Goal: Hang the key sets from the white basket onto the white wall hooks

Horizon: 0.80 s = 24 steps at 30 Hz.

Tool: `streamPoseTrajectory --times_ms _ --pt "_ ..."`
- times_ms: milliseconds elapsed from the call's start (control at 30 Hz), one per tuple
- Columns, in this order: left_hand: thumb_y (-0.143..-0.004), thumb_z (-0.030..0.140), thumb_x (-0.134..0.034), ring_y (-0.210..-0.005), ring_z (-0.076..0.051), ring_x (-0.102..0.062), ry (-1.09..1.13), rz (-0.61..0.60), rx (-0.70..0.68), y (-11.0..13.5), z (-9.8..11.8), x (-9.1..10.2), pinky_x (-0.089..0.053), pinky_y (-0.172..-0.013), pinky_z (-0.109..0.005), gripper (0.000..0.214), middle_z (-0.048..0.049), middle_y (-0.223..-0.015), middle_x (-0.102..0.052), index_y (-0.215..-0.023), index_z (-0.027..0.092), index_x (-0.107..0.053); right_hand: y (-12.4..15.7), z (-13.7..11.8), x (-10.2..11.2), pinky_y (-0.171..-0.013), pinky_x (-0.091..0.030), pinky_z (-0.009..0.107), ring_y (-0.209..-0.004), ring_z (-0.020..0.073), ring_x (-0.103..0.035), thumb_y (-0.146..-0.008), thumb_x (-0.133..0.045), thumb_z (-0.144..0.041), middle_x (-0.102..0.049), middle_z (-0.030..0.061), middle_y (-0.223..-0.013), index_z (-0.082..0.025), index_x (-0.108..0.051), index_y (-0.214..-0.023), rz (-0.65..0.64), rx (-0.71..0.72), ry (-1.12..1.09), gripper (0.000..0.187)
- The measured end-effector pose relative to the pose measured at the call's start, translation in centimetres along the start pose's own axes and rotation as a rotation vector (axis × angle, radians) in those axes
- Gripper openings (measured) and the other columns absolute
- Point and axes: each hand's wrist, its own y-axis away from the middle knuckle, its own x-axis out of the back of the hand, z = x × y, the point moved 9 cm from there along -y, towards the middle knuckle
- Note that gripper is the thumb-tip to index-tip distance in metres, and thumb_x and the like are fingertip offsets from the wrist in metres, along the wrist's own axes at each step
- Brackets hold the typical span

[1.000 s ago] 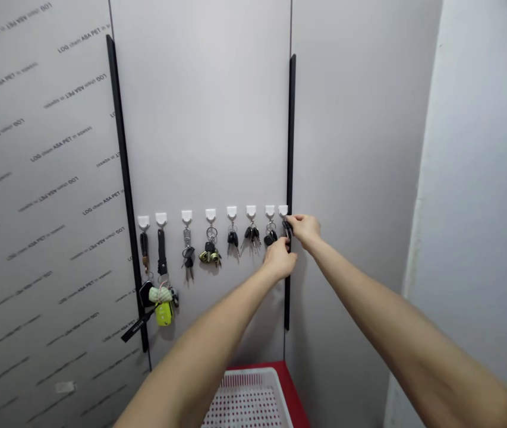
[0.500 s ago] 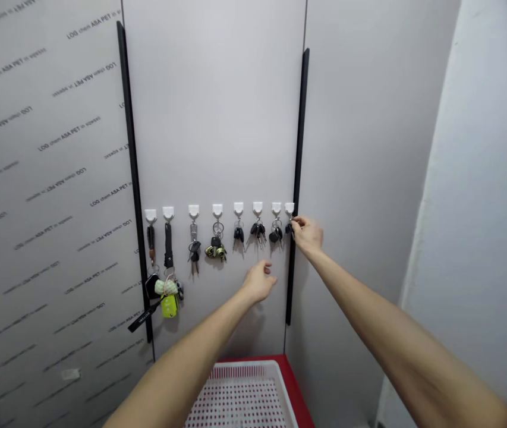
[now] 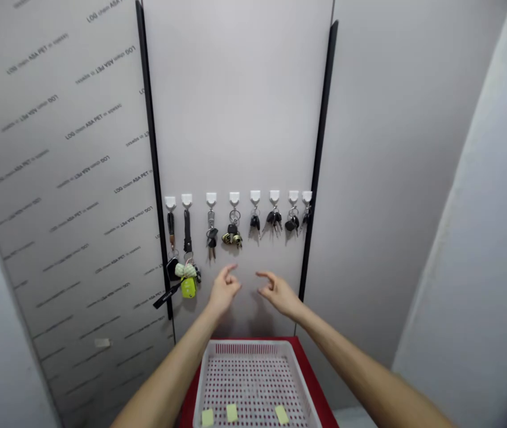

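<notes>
A row of several white hooks [image 3: 234,197] runs across the grey wall panel, each with a bunch of keys on it. The rightmost key bunch [image 3: 306,217] hangs by the black strip. My left hand [image 3: 223,291] and my right hand [image 3: 279,292] hover side by side below the hooks, fingers loosely spread, holding nothing. Both are apart from the keys and above the white basket [image 3: 217,362]. At the far left a bunch with a yellow-green fob [image 3: 188,287] hangs lowest.
The white perforated basket sits on a red surface [image 3: 311,374] and holds three small yellow pieces [image 3: 231,413]. Black vertical strips [image 3: 318,160] frame the panel. A film-covered panel [image 3: 57,178] stands at left, a pale wall [image 3: 480,238] at right.
My right hand let go of the rightmost key bunch, which now hangs on its hook. Both hands dropped down and toward me. The view tilted down, showing more of the basket.
</notes>
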Motion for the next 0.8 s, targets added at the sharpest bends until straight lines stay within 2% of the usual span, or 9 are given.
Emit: streamPoseTrajectory --times_ms 67,133,200,233,300,467,667,733,800 --pt "-0.058 0.007 -0.045 -0.039 -0.002 -0.029 0.113 -0.045 -0.168 0.4 5.5 0.3 -0.023 -0.039 -0.015 0.058 0.0083 -0.047 -0.036 -0.111 0.018 -0.028 -0.2 -4.8 0.4 -0.037 -0.021 0.019 -0.036 0.0057 -0.024 -0.062 -0.044 -0.019 -0.030 -0.0089 -0.040 -0.021 -0.030 -0.111 0.042 0.104 -0.135 0.052" --pt "-0.058 0.009 -0.047 -0.042 -0.002 -0.032 0.178 -0.043 -0.345 1.3 10.8 1.0 -0.026 -0.042 -0.014 0.070 0.0083 -0.051 -0.038 -0.118 0.024 -0.013 -0.1 -10.2 2.2 -0.039 -0.025 0.019 -0.038 0.0062 -0.028 -0.063 -0.045 -0.018 -0.032 -0.0090 -0.043 -0.025 -0.013 -0.119 0.160 0.290 -0.272 0.065" --pt "-0.059 0.009 -0.045 -0.043 -0.002 -0.034 0.188 -0.045 -0.434 2.3 14.1 1.3 -0.029 -0.044 -0.014 0.074 0.0086 -0.051 -0.038 -0.119 0.028 -0.006 0.2 -13.7 3.5 -0.040 -0.028 0.019 -0.040 0.0063 -0.031 -0.064 -0.044 -0.018 -0.033 -0.0091 -0.044 -0.027 -0.003 -0.120 0.229 0.392 -0.351 0.070" --pt "-0.059 0.009 -0.045 -0.043 -0.002 -0.034 0.188 -0.054 -0.457 2.7 15.0 1.2 -0.030 -0.045 -0.015 0.075 0.0088 -0.051 -0.038 -0.119 0.029 -0.004 0.4 -14.7 3.6 -0.040 -0.029 0.019 -0.040 0.0062 -0.031 -0.064 -0.044 -0.018 -0.032 -0.0092 -0.044 -0.027 -0.001 -0.120 0.237 0.420 -0.377 0.071" --pt "-0.059 0.008 -0.045 -0.043 -0.002 -0.034 0.189 -0.079 -0.472 3.0 15.6 1.0 -0.031 -0.045 -0.015 0.076 0.0089 -0.050 -0.037 -0.119 0.028 -0.003 0.4 -15.4 3.1 -0.040 -0.029 0.019 -0.039 0.0059 -0.031 -0.065 -0.043 -0.017 -0.032 -0.0095 -0.043 -0.027 0.001 -0.120 0.218 0.431 -0.408 0.071" --pt "-0.059 0.007 -0.045 -0.044 -0.001 -0.033 0.197 -0.113 -0.431 2.5 14.4 0.7 -0.030 -0.046 -0.015 0.077 0.0088 -0.051 -0.037 -0.119 0.028 -0.002 -0.2 -15.1 1.4 -0.039 -0.030 0.020 -0.039 0.0062 -0.032 -0.065 -0.043 -0.016 -0.032 -0.0094 -0.043 -0.029 -0.001 -0.120 0.161 0.416 -0.418 0.071" --pt "-0.059 0.008 -0.046 -0.043 -0.001 -0.032 0.236 -0.136 -0.429 2.7 14.8 0.9 -0.030 -0.047 -0.014 0.078 0.0097 -0.050 -0.036 -0.119 0.028 -0.002 -0.7 -15.7 0.6 -0.039 -0.029 0.018 -0.038 0.0048 -0.031 -0.063 -0.043 -0.014 -0.033 -0.0102 -0.043 -0.027 -0.001 -0.120 0.118 0.406 -0.450 0.072" --pt "-0.059 0.009 -0.046 -0.043 -0.001 -0.033 0.215 -0.128 -0.427 2.6 14.4 1.4 -0.030 -0.048 -0.014 0.076 0.0096 -0.050 -0.037 -0.119 0.027 -0.003 -0.8 -15.4 -0.1 -0.039 -0.028 0.017 -0.038 0.0042 -0.031 -0.063 -0.042 -0.014 -0.032 -0.0106 -0.043 -0.026 -0.001 -0.121 0.108 0.395 -0.456 0.072" --pt "-0.060 0.011 -0.047 -0.044 -0.002 -0.034 0.152 -0.059 -0.398 2.0 13.2 2.8 -0.031 -0.049 -0.015 0.074 0.0091 -0.051 -0.038 -0.119 0.026 -0.006 -1.3 -14.5 -1.3 -0.039 -0.028 0.016 -0.037 0.0038 -0.030 -0.063 -0.042 -0.016 -0.031 -0.0108 -0.043 -0.024 -0.003 -0.121 0.090 0.364 -0.436 0.070"
